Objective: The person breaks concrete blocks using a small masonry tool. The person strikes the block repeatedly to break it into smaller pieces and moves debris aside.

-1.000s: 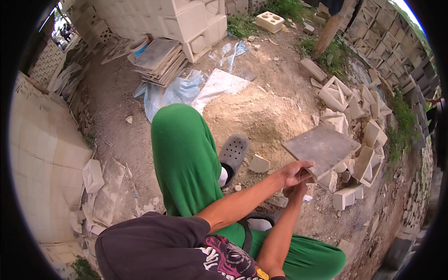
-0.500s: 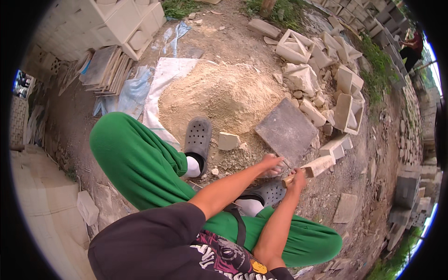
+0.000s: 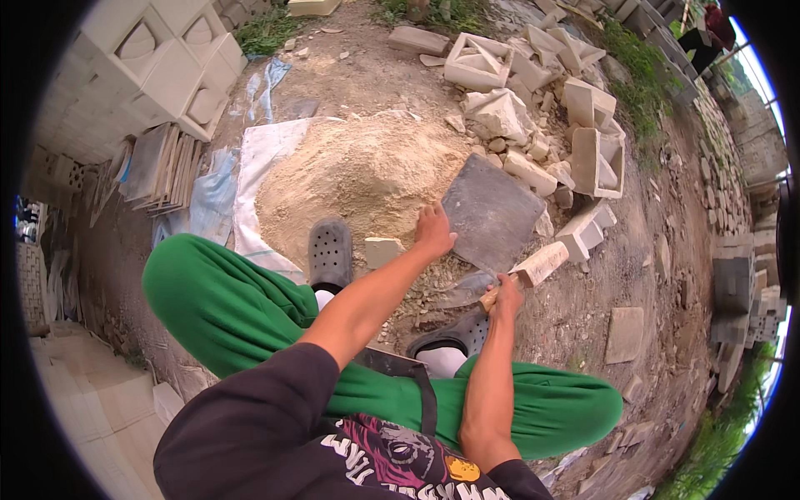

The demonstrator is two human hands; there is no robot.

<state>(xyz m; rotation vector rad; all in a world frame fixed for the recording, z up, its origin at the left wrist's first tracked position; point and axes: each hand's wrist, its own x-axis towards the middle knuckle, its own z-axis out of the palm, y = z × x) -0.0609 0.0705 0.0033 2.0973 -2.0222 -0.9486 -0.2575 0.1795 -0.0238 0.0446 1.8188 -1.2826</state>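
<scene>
My right hand [image 3: 505, 293] is closed round the handle of a wooden beater [image 3: 542, 263], whose thick pale head points up and right. Beside the left corner of a dark square board [image 3: 493, 212] is my left hand [image 3: 434, 232], its fingers curled; what they hold, if anything, is hidden. The board lies on the ground against a pile of pale sandy powder [image 3: 358, 162]. A small pale block [image 3: 383, 252] rests between my left hand and my left grey clog [image 3: 331, 250]. My right clog [image 3: 454, 333] is just below the beater.
Broken pale moulded blocks [image 3: 517, 117] are heaped beyond the board, with one hollow block [image 3: 598, 162] at their right. A white sheet [image 3: 250, 192] lies under the powder. Thin boards [image 3: 162, 171] lean by stacked blocks [image 3: 158, 50] at far left. Another person [image 3: 707, 37] is at far right.
My left hand has moved away from the beater, up and left to the board's corner. My right hand still grips the beater. The whole view has shifted somewhat.
</scene>
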